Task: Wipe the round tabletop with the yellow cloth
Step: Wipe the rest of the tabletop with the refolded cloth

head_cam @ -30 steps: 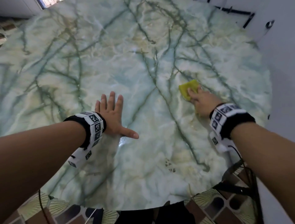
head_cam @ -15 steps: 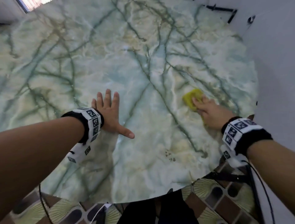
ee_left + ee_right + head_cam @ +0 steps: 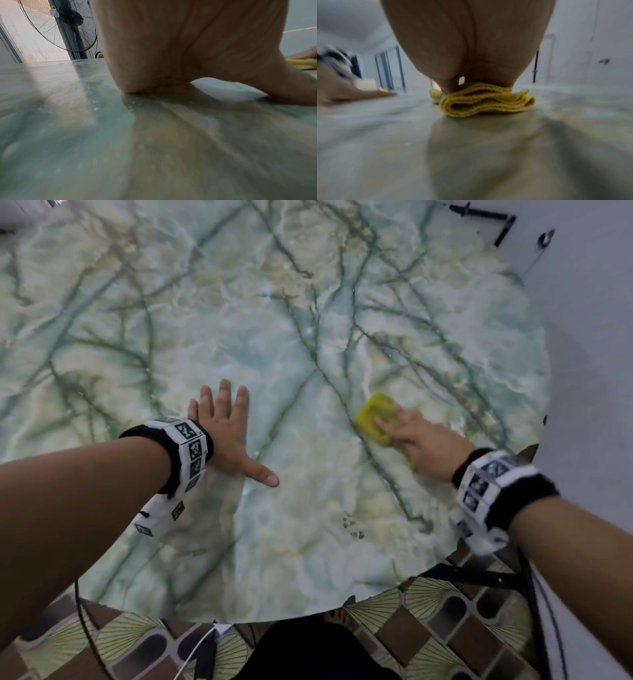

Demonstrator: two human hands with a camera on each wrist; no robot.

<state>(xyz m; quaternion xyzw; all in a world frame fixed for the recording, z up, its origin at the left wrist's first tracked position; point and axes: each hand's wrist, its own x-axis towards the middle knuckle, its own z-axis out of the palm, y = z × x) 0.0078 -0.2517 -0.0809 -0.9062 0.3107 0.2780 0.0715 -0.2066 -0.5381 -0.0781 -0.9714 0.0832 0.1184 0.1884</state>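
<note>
The round green-veined marble tabletop (image 3: 308, 320) fills the head view. A folded yellow cloth (image 3: 370, 414) lies on its right part, near the right edge. My right hand (image 3: 411, 436) presses flat on the cloth with straight fingers, covering its near half. The right wrist view shows the cloth's folded layers (image 3: 488, 102) under my palm (image 3: 467, 40). My left hand (image 3: 222, 433) rests flat on the marble at centre-left, fingers spread and thumb out, holding nothing. From the left wrist, the palm (image 3: 171, 47) sits on the tabletop (image 3: 120, 135), with the cloth (image 3: 300, 62) at far right.
A white wall (image 3: 582, 337) stands close to the table's right side. Patterned floor tiles (image 3: 428, 628) and black cables (image 3: 479, 577) show below the near rim (image 3: 274, 619). A large standing fan (image 3: 60, 27) is beyond the far edge.
My right hand slid the cloth toward me and then leftward, closer to my left hand. The left hand stayed planted on the marble.
</note>
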